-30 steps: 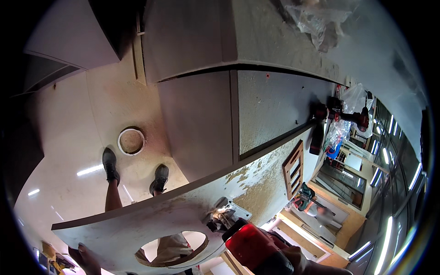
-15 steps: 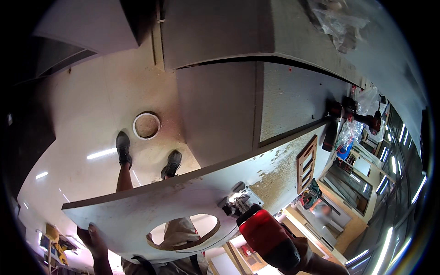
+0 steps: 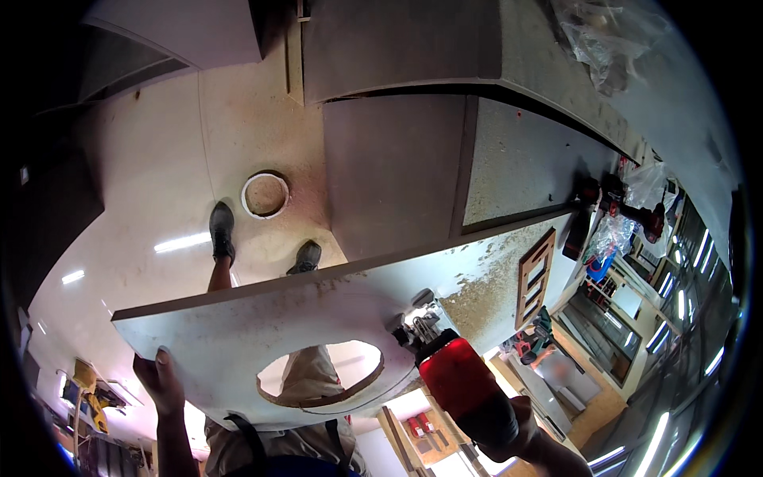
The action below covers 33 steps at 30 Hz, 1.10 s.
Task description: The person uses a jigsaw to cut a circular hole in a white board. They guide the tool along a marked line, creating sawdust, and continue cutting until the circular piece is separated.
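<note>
1. The white panel [image 3: 214, 338] stretches from the lower left toward the upper right in front of the person, its smooth pale face edged along the far side by a thin, dark band.
2. A rounded opening is cut through it; the cut edge [image 3: 314, 400] shows a raw brown core, and beige cloth trousers [image 3: 306, 372] are visible through the gap. A thin curved line runs on the face just beside the opening.
3. The left hand [image 3: 163, 385] is closed on the panel's left edge, thumb lapped over the face; the other fingers are mostly hidden.
4. The right hand [image 3: 515, 433] is wrapped around a power tool [image 3: 467, 385] with a rounded red-and-black body. Its metal front end lies over the panel, right of the opening; glare there makes it hard to tell, but it is probably a jigsaw.
5. Grainy tan sawdust [image 3: 481, 302] is strewn in a rough patch beyond the tool.
6. Past it, a flat brown wooden frame [image 3: 536, 278] with rectangular slots lies on the panel.
7. A red-and-black cordless drill [image 3: 648, 219] is near the panel's far end, beside crinkled clear plastic [image 3: 612, 234].
8. On the dusty pale floor [image 3: 151, 199], a white-rimmed ring [image 3: 265, 216] lies near two dark shoes [image 3: 222, 230].
</note>
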Tool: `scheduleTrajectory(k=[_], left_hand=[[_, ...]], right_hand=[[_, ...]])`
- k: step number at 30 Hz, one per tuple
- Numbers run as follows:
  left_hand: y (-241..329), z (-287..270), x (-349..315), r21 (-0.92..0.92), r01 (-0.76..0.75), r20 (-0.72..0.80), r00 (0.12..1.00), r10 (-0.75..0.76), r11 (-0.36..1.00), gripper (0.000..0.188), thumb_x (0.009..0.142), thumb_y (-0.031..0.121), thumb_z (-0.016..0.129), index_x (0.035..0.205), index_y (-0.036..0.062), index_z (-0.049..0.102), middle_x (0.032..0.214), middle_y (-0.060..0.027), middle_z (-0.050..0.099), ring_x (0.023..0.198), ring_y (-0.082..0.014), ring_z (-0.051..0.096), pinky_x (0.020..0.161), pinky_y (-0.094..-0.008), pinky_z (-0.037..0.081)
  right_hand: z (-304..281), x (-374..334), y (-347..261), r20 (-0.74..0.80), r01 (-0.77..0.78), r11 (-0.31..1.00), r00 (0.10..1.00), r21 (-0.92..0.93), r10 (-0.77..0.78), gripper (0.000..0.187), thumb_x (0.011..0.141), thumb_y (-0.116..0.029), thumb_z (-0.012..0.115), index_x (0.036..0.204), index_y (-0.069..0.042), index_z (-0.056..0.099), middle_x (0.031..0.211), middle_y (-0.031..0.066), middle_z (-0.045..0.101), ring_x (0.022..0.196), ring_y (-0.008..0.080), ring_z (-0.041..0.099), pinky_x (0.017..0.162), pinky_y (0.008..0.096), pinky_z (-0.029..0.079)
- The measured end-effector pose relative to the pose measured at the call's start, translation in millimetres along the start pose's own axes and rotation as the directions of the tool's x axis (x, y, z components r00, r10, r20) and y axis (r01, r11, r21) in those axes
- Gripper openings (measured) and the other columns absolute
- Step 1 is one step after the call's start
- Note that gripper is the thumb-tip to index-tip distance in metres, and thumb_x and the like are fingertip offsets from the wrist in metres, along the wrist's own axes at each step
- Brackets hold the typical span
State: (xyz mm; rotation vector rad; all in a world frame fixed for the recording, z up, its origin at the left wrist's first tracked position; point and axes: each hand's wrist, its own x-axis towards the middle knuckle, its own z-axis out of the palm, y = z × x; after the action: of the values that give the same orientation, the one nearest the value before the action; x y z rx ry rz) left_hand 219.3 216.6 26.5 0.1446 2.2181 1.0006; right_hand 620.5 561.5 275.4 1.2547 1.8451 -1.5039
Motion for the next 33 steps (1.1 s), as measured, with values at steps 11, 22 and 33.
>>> scheduleTrajectory(k=[11,22,33], left_hand=[[-8,-7,4,0.019,0.007,0.027,1.0,-0.008,1.0,0.06,0.098,0.045,0.063,0.128,-0.0057,0.054,0.11,-0.009,0.063,0.098,-0.0181,0.057,0.088,-0.0328,0.045],[-3,-7,6,-0.029,0.048,0.139,0.989,-0.043,0.998,0.069,0.098,0.047,0.064,0.135,-0.0085,0.047,0.117,-0.013,0.06,0.104,-0.0201,0.055,0.092,-0.0341,0.045],[-6,-8,6,-0.013,0.068,0.116,0.991,-0.066,0.998,0.068,0.098,0.048,0.062,0.133,-0.009,0.048,0.115,-0.0134,0.06,0.102,-0.021,0.055,0.09,-0.035,0.045]], right_hand=[[7,10,-17,-0.059,0.069,0.998,0.996,0.011,-0.068,0.042,0.07,-0.008,0.076,0.111,0.001,0.068,0.092,0.0167,0.073,0.082,0.0318,0.075,0.081,0.0402,0.058],[-3,12,-21,0.001,-0.019,0.997,1.0,0.068,0.019,0.037,0.071,-0.006,0.076,0.107,-0.001,0.069,0.087,0.0134,0.074,0.077,0.0256,0.075,0.074,0.036,0.058],[-2,13,-20,-0.017,0.032,0.999,0.999,0.042,-0.031,0.039,0.071,-0.008,0.079,0.109,-0.001,0.07,0.088,0.0138,0.074,0.078,0.0258,0.075,0.074,0.0349,0.058]])
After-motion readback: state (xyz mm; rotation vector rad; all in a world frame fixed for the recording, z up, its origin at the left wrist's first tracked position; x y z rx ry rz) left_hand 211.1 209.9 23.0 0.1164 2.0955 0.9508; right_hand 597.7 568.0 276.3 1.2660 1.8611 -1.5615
